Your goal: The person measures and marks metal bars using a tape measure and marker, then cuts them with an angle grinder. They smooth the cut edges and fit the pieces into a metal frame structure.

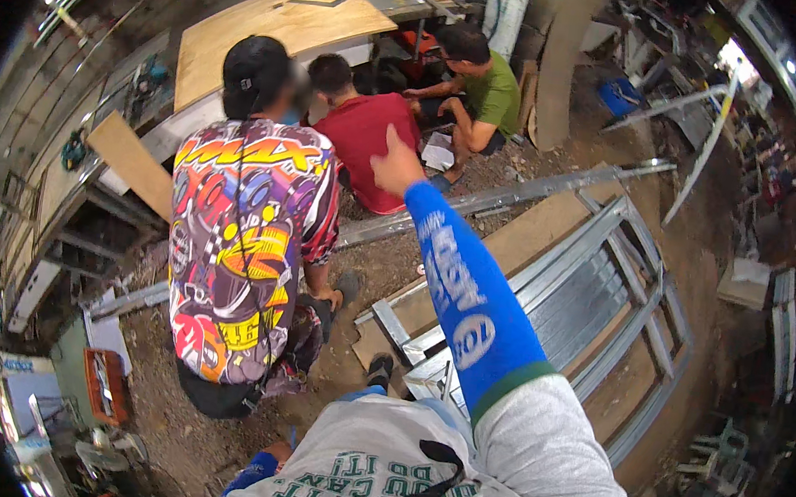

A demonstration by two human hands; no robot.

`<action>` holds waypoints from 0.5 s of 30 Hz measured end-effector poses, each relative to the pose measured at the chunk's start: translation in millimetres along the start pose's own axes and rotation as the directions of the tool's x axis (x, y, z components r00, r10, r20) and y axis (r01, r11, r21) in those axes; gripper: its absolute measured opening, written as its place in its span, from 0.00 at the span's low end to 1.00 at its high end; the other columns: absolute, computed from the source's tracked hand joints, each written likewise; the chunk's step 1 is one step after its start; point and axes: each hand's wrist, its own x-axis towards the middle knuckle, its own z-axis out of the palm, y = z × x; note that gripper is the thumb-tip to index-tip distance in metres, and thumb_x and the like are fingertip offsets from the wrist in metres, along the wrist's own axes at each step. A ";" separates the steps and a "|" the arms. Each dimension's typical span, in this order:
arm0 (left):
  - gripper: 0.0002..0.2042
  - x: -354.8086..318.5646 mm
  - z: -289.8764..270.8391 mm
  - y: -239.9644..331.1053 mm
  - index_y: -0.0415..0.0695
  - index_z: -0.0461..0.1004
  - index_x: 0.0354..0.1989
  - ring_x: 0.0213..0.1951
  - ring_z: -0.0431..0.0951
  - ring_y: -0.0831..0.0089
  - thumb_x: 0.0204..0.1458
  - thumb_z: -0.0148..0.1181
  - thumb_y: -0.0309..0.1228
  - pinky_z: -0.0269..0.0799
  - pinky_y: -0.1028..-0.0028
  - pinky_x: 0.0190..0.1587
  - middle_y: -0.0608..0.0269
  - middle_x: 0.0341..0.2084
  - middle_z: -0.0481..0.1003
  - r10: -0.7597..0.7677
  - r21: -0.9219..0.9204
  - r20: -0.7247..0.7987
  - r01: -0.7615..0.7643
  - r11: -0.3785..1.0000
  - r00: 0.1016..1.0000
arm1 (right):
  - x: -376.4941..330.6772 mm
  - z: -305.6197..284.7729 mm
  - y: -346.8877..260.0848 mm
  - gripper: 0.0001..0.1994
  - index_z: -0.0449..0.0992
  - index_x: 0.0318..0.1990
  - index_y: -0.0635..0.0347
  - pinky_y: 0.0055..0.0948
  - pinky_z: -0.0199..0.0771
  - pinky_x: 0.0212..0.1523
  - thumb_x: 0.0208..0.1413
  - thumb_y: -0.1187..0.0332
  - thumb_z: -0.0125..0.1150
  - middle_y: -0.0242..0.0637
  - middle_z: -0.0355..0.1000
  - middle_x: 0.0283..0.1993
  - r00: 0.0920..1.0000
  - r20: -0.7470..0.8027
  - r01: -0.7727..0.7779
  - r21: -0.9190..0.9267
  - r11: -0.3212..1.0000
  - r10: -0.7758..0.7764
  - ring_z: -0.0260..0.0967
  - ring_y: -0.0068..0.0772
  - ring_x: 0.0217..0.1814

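My right hand (396, 165) reaches out in a blue sleeve (463, 287), its index finger stretched out and pointing up and away, the other fingers curled. Nothing shows in it. In the picture it overlaps the back of a person in a red shirt (355, 141), who squats farther off. Low at my left side, a small part of my left hand (280, 450) shows beside a blue sleeve (247, 479); its fingers are hidden. To the left, close by, is a person in a colourful printed shirt (237, 253) and black cap. A person in a green shirt (498, 96) crouches farther right.
A plywood sheet (236, 40) lies on a workbench at the back. Right of my arm, a welded metal frame (643, 317) lies on the ground. A long metal bar (506, 201) crosses ahead. An orange-red crate (102, 384) stands at left; scrap piles line the right.
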 end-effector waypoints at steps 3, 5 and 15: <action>0.22 -8.7 45.4 -11.0 0.36 0.85 0.32 0.29 0.85 0.57 0.56 0.65 0.48 0.82 0.58 0.36 0.49 0.25 0.83 0.019 -0.100 -0.046 -0.024 0.995 0.999 | 36.4 -12.9 -56.9 0.45 0.48 0.77 0.79 0.48 0.76 0.62 0.60 0.62 0.64 0.72 0.76 0.57 0.999 0.015 -0.053 0.037 0.998 0.052 0.77 0.64 0.60; 0.22 -12.8 82.3 -16.8 0.36 0.84 0.32 0.28 0.85 0.57 0.55 0.65 0.48 0.82 0.58 0.35 0.49 0.25 0.83 0.023 -0.182 -0.090 -0.039 0.983 0.996 | 20.7 8.4 -70.0 0.40 0.57 0.75 0.76 0.49 0.74 0.65 0.60 0.63 0.63 0.70 0.74 0.61 0.998 0.014 0.067 -0.014 0.998 -0.066 0.75 0.64 0.64; 0.19 34.5 172.9 55.5 0.36 0.84 0.31 0.26 0.85 0.59 0.54 0.66 0.44 0.82 0.59 0.34 0.50 0.23 0.82 0.211 -0.310 -0.349 -0.325 0.893 0.913 | -422.9 130.8 282.4 0.20 0.85 0.55 0.53 0.54 0.81 0.53 0.58 0.58 0.63 0.45 0.85 0.52 0.165 0.969 0.680 -0.248 0.690 0.186 0.83 0.55 0.53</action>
